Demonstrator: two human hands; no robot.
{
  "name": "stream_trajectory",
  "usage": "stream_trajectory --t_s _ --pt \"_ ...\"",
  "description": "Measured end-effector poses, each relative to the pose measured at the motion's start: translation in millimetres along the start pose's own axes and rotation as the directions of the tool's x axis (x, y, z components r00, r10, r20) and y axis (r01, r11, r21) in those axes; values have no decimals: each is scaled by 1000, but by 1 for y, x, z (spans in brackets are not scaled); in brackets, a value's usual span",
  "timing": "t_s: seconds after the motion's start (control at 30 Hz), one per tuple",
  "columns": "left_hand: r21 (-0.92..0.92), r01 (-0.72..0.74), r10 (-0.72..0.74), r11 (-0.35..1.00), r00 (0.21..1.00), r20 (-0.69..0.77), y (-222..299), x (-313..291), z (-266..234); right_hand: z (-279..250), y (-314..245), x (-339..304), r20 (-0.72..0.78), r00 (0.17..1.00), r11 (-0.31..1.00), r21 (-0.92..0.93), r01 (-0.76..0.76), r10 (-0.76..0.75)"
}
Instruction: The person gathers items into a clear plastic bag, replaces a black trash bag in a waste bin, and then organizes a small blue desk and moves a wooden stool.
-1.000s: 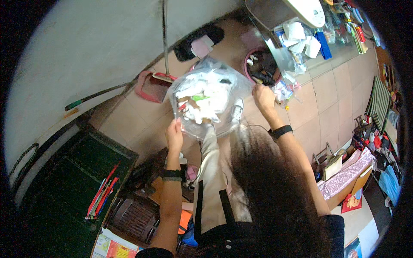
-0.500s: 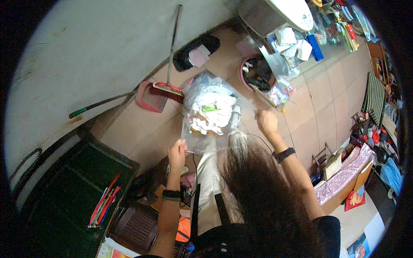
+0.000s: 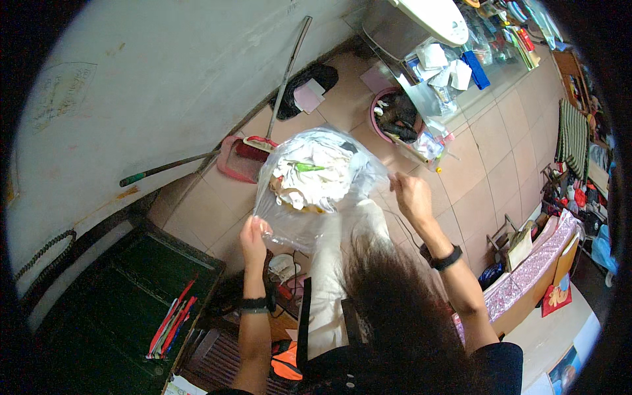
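Over tiles (image 3: pixel 487 155), left hand (image 3: pixel 253 238) and right hand (image 3: pixel 415 199) spread the bag (image 3: pixel 366 172) wider.

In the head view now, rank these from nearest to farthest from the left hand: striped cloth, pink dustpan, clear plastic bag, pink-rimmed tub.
1. Clear plastic bag: its edge is in the left hand.
2. Pink dustpan: on the floor by the wall.
3. Pink-rimmed tub: beyond the bag, toward the right.
4. Striped cloth: at far right.

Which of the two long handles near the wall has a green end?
The dustpan handle, pointing left from the red dustpan: its tip is green. The broom handle, pointing toward the picture's top, is greyish.
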State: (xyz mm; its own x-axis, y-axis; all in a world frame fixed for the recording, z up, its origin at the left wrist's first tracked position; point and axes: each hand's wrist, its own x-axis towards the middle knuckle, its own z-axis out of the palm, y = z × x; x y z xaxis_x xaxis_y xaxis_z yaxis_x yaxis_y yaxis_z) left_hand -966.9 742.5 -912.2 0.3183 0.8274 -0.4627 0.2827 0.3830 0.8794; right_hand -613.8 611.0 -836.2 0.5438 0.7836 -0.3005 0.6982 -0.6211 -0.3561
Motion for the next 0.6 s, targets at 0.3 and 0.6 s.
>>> stream_trajectory --t_s 0.3,0.6 --pt "-215 -49 64 975 996 63 104 -22 -25 -110 -58 -24 -46 993 984 144 -101 109" --pt "-66 -38 49 997 983 178 84 -15 4 -52 -16 -12 -112 983 974 193 -122 145"
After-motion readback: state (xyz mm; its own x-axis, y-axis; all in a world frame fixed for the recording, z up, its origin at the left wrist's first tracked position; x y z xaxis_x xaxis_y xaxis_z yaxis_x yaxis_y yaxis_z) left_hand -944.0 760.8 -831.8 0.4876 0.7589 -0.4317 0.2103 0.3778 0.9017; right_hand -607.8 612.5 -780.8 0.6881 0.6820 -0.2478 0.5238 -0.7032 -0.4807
